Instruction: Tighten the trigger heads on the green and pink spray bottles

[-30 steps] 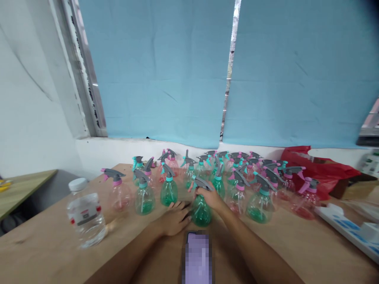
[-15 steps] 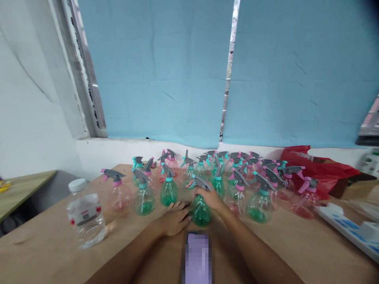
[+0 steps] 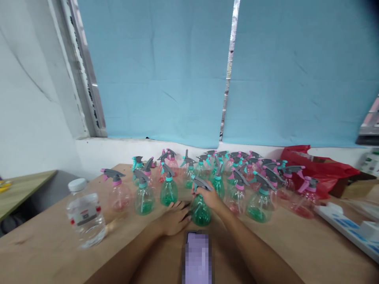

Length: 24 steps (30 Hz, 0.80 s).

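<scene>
A green spray bottle [image 3: 200, 213] with a grey trigger head stands on the wooden table [image 3: 296, 244] just ahead of me. My right hand [image 3: 209, 196] is closed round its neck and head. My left hand [image 3: 174, 217] lies flat on the table to the left of the bottle, fingers stretched out, its fingertips touching the bottle's base. Behind stand several more green and pink spray bottles [image 3: 237, 181] in a cluster.
A clear water bottle [image 3: 85, 217] with a white cap stands at the left. A phone [image 3: 197, 256] lies near the front edge between my arms. A red plastic bag [image 3: 319, 169] and a white box [image 3: 349, 228] are at the right. Blue blinds cover the window behind.
My right hand has turned the grey trigger head slightly on the green bottle. The left hand and everything else stay where they were.
</scene>
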Motion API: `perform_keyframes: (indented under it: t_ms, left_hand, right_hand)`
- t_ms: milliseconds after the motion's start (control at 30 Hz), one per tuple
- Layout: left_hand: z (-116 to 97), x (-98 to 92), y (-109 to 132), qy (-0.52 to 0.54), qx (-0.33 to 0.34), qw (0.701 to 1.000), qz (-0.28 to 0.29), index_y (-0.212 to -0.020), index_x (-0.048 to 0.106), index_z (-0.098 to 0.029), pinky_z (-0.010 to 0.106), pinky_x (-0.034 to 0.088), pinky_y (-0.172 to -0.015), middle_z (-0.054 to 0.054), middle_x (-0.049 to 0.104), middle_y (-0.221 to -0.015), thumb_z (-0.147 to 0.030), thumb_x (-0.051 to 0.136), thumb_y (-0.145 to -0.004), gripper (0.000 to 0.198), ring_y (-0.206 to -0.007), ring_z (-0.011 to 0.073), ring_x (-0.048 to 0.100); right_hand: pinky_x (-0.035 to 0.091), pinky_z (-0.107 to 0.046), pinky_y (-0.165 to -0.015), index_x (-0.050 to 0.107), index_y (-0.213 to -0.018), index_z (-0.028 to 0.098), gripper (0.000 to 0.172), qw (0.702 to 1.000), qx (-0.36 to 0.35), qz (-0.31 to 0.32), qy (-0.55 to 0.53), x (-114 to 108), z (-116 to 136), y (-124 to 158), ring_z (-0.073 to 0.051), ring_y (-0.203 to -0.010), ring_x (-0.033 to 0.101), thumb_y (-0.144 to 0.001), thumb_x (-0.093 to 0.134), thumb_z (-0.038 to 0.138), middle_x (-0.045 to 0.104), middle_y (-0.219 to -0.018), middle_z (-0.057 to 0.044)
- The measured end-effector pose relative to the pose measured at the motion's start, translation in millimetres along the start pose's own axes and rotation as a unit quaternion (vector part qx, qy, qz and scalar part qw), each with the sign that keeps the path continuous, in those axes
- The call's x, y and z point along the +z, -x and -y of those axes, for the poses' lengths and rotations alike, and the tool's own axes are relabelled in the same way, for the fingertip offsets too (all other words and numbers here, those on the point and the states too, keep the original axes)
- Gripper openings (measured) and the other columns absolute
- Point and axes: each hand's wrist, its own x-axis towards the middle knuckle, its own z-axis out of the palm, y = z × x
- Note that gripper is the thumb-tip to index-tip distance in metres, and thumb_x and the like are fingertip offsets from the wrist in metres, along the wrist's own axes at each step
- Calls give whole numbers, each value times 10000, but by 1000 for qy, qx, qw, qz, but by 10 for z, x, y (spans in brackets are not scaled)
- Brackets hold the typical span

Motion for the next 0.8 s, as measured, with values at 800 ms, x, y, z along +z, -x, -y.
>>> perform_keyframes:
  t_ms: [800]
  left_hand:
    - [-145, -147, -36, 83, -12, 986, -144, -926, 567, -225, 267, 415, -663, 1, 575, -857, -347, 490, -989, 157, -713, 165, 566]
  right_hand:
    - [510, -397, -925, 484, -1350, 194, 352, 920, -200, -69, 331, 35, -469, 209, -228, -1026, 634, -1037, 403, 332, 659, -1112, -95]
